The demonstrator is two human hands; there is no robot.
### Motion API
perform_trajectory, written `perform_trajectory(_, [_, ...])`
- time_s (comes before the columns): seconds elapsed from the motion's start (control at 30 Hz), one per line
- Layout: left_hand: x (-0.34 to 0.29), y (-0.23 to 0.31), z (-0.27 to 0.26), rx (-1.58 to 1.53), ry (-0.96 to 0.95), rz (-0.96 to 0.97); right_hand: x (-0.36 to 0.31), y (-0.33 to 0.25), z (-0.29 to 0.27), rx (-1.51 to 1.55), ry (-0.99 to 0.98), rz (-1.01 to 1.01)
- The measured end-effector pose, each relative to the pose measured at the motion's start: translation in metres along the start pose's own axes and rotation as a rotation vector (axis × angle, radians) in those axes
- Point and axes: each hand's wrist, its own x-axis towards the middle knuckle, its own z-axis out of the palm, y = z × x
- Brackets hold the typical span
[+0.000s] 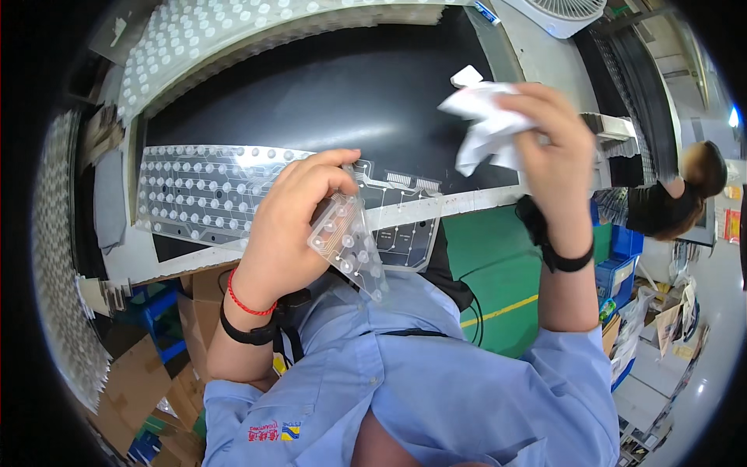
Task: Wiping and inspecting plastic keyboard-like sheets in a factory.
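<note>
My left hand [289,214] is closed on a clear keyboard membrane [198,191] with rows of translucent domes and printed traces. The sheet's right end is folded up over my fingers, and its far-right part with fine traces hangs past the table edge. The rest of it lies on the black work surface to the left. Up and to the right, my right hand [551,132] grips a crumpled white wipe [486,117], raised over the table's right side; the fingers are slightly blurred. Whether the wipe is cloth or paper, I cannot tell.
A black work mat [342,93] with a pale table frame [475,202] lies before me. Stacked domed sheets [179,47] stand along the far left. A white fan [556,12] is at the far right. Another person [669,202] is to the right. Cardboard boxes [128,381] sit below left.
</note>
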Motion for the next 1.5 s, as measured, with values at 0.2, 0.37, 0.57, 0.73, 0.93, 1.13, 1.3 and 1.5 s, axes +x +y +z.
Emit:
perform_trajectory(0.2, [-0.004, -0.003, -0.001, -0.041, -0.005, 0.002, -0.041, -0.001, -0.034, 0.06, -0.647, -0.143])
perform_trajectory(0.37, [-0.002, -0.002, -0.001, -0.012, -0.028, 0.027, -0.057, -0.01, -0.105, -0.146, -0.805, 0.207])
perform_trajectory(0.57, [-0.001, -0.002, -0.002, -0.091, -0.034, -0.015, -0.029, -0.046, 0.042, 0.141, -0.142, -0.155])
perform_trajectory(0.73, [-0.005, -0.004, 0.0, -0.17, 0.022, -0.105, -0.063, -0.024, -0.006, -0.146, -0.568, 0.008])
perform_trajectory(0.93, [-0.003, -0.006, 0.006, -0.21, 0.029, -0.037, -0.052, -0.005, -0.066, -0.149, -0.142, 0.074])
perform_trajectory(1.13, [-0.004, -0.009, 0.006, -0.356, 0.025, -0.127, -0.048, -0.029, 0.059, 0.214, -0.18, -0.258])
perform_trajectory(1.3, [-0.005, -0.006, 0.005, -0.327, 0.016, -0.104, -0.088, 0.028, -0.063, -0.183, -0.69, 0.143])
perform_trajectory(1.5, [-0.004, -0.009, 0.005, -0.314, -0.005, -0.102, -0.055, 0.003, -0.025, 0.182, 0.108, 0.021])
